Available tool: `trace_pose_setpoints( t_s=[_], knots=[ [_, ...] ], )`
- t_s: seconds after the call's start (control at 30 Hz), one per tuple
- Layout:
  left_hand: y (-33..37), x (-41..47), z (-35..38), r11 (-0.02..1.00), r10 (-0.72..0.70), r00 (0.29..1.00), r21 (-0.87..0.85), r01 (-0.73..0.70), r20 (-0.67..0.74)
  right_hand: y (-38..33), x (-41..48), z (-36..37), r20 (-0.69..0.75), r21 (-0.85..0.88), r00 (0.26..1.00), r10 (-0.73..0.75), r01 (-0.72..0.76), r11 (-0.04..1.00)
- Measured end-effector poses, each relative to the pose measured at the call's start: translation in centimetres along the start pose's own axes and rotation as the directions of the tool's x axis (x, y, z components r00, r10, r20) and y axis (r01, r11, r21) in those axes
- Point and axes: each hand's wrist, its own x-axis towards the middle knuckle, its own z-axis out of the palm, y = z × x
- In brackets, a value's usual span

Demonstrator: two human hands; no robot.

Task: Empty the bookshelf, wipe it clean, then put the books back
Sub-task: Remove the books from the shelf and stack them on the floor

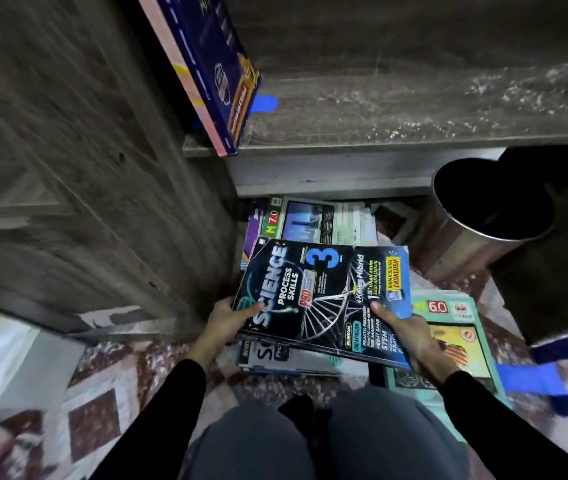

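Down on the floor before the shelf, both hands are clamped on the Science book: the left hand pinches its near-left corner and the right hand grips the near-right edge, holding it just above the stacks. The shelf looks streaked and nearly bare, with one blue book leaning at its left end, so I'd call this the putting-back. Best play: turn it upright, keep both grips until its bottom edge lands, then slide it against that blue book, well wide of the bin.
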Motion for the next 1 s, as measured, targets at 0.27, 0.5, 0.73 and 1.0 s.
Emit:
trace_pose_setpoints(
  t_s=[0.27, 0.5, 0.73, 1.0],
  knots=[
    [-5.2, 2.9, 0.6, 0.951, -0.245, 0.969, 0.185, 0.248, -0.037, 2.8, 2.3, 1.7, -0.071, -0.229, 0.995, 0.07, -0.084, 0.97],
    [-7.2, 4.1, 1.4, 0.948, -0.239, 0.967, 0.194, 0.252, -0.089, 5.1, 3.7, 2.0, -0.024, -0.413, 0.993, 0.112, -0.112, 0.904],
    [-8.1, 3.3, 1.7, 0.948, -0.122, 0.975, 0.27, 0.171, -0.187, 4.6, 4.2, 2.8, 0.023, -0.657, 0.982, 0.189, -0.128, 0.743],
    [-4.6, 2.7, 2.9, 0.712, 0.005, 0.99, 0.696, 0.094, -0.139, 3.9, 3.3, 4.8, -0.014, -0.849, 1.0, -0.013, -0.005, 0.528]
  ],
)
